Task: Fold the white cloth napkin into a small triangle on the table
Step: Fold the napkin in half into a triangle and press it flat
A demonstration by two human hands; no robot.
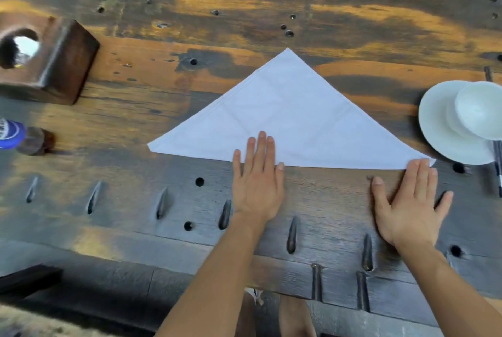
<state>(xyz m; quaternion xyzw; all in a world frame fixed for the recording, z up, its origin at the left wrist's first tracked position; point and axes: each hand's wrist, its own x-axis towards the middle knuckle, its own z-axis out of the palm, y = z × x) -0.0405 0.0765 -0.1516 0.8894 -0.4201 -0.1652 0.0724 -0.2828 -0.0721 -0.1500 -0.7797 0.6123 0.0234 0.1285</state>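
The white cloth napkin (288,116) lies flat on the dark wooden table (163,92) as one large triangle, its apex pointing away from me and its long edge nearest me. My left hand (258,179) lies flat with straight fingers, the fingertips pressing on the middle of that long edge. My right hand (410,200) is flat too, fingers spread, with its fingertips touching the napkin's right corner. Neither hand grips the cloth.
A white plate (440,130) with a white bowl (480,108) on it sits just right of the napkin, beside dark chopsticks (498,165). A wooden tissue box (49,62) stands at the far left, with a blue-capped item (11,132) below it.
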